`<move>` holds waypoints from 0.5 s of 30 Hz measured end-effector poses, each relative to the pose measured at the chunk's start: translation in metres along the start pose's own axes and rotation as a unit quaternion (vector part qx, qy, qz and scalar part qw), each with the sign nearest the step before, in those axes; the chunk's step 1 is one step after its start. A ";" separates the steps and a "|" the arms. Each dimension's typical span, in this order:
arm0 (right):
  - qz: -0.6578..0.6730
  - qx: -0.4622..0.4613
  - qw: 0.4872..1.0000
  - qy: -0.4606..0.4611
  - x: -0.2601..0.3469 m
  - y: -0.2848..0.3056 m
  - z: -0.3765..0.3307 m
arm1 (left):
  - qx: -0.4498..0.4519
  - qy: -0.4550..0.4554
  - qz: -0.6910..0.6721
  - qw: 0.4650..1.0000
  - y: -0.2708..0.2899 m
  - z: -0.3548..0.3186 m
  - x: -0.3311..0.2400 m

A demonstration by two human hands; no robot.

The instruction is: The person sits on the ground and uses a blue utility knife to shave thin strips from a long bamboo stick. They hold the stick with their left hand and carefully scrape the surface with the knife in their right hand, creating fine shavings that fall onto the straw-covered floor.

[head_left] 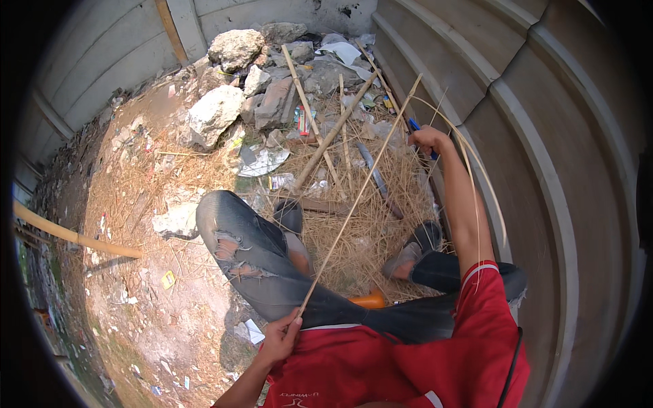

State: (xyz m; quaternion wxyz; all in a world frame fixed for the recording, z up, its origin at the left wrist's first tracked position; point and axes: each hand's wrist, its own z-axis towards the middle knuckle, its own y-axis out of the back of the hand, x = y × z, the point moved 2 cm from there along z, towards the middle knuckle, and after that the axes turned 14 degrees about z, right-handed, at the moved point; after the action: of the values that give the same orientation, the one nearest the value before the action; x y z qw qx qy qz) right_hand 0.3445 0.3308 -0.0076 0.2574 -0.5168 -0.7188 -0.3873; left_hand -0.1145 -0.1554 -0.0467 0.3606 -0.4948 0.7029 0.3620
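My left hand (279, 340), low in the view beside my thigh, pinches the lower end of a long thin bamboo strip (358, 197). The strip slants up and to the right across my lap, its far end near the metal wall. At its top, thin peeled slivers (486, 177) split off and curl down over my right forearm. My right hand (430, 139) is stretched forward and closed around a blue-handled tool (413, 124); its working part is hidden. Between my feet lies a long knife (371, 166) with a grey blade and a brown handle.
Corrugated metal sheeting (544, 136) rises close on my right. Rocks (216, 114) and rubble are heaped ahead, with bamboo poles (335, 132) leaning over them. Straw-like shavings (340, 251) and litter cover the ground. An orange object (369, 299) lies under my legs. A pole (78, 238) juts in from the left.
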 end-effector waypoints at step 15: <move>-0.284 -0.341 0.759 0.475 0.039 0.029 -0.058 | 0.010 -0.024 0.038 0.999 0.000 0.011 0.005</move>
State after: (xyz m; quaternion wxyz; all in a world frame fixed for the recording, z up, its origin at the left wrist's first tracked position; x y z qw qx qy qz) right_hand 0.3573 0.3091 0.0645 0.2504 -0.0918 -0.4383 -0.8583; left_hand -0.1138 -0.1482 -0.0561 0.3684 -0.4549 0.7161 0.3802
